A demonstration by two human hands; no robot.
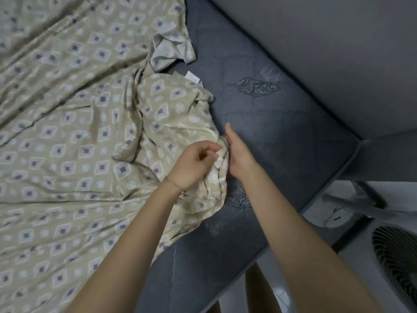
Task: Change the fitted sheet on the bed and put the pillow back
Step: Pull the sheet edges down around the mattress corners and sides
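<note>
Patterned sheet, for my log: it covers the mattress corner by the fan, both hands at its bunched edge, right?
No: head view shows the mattress corner by the fan bare; left hand and right hand are at the bunched edge of the sheet.

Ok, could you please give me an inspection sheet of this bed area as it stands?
Surface: mattress, dark, right part and near corner bare.
Job's things: sheet, patterned, crumpled over the left part, not tucked; no pillow seen.
Clutter: nothing seen.
Hands: left hand pinches the sheet's edge with curled fingers; right hand lies straight-fingered against that edge.
Cables: perhaps a thin cord on the floor by the fan; too faint to tell.
Surroundings: grey wall along the bed; the fan stands beside the bed's corner.
</note>
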